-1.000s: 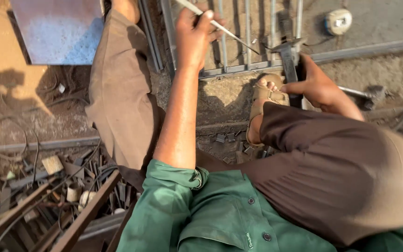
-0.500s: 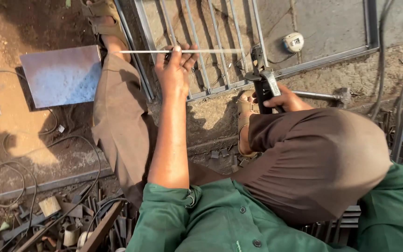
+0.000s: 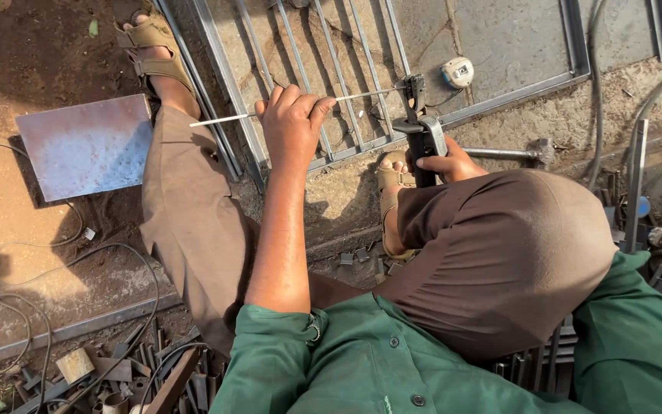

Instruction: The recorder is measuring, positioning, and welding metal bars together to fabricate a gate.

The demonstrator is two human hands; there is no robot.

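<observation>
Your thin pale welding rod (image 3: 300, 106) lies level across the metal grille (image 3: 362, 84), its right tip clamped in the dark electrode holder (image 3: 421, 130).

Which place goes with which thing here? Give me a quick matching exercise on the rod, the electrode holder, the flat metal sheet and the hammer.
Things:
1. thin rod
2. electrode holder
3. flat metal sheet
4. hammer

Places:
A. on the ground beyond the right hand
B. gripped in the right hand
C. on the dirt, left of the outstretched leg
D. pinched in the left hand

Pairs: 1-D, 2-B, 3-C, 4-A
</observation>
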